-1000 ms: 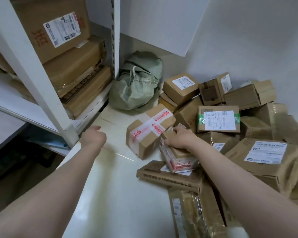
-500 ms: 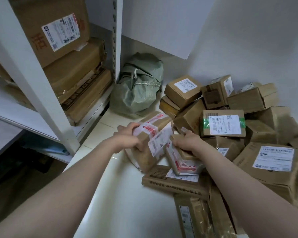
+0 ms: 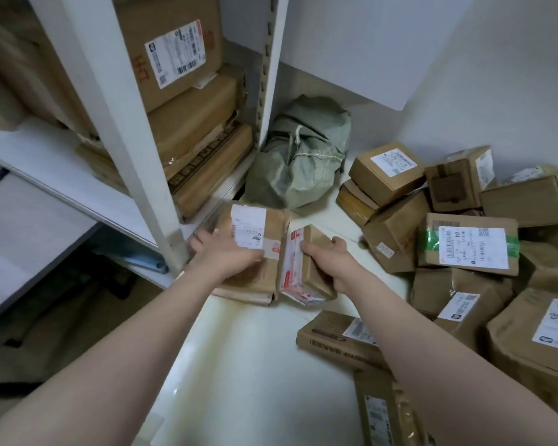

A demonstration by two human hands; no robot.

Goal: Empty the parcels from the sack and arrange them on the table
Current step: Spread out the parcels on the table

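Note:
On the white table point(image 3: 239, 365) my left hand point(image 3: 226, 252) lies across a brown parcel point(image 3: 255, 252) with a white label, fingers curled over its left edge. My right hand point(image 3: 329, 259) grips a smaller parcel point(image 3: 306, 268) wrapped in red-and-white tape, set right beside the first. A crumpled green sack point(image 3: 300, 156) sits in the back corner. A heap of cardboard parcels point(image 3: 464, 239) covers the table's right side.
A white shelving rack point(image 3: 120, 130) stands at the left, its post close to my left hand, with large brown boxes point(image 3: 187, 101) stacked on its shelf. Flat cartons point(image 3: 339, 336) lie near my right forearm. White walls close the corner.
Both hands carried their parcels left toward the rack post. The left parcel was turned so its white label faces up. The two parcels now lie side by side.

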